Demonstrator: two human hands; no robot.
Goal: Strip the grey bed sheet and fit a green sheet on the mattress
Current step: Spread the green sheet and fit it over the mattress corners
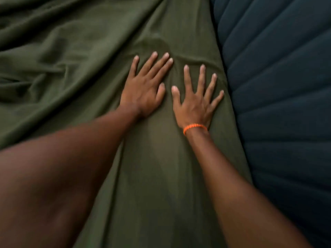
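Observation:
The green sheet (75,56) covers most of the view, wrinkled and bunched on the left and smoother under my arms. My left hand (145,88) lies flat on it with straight fingers pointing away from me. Just to its right, my right hand (195,102) presses flat on the sheet with fingers spread; an orange bracelet circles that wrist. Both palms face down and neither holds any cloth. No grey sheet is in view.
A dark blue padded surface with stitched ridges (279,86) runs along the right side, next to the sheet's edge close to my right hand. Deep folds of green cloth lie at the far left.

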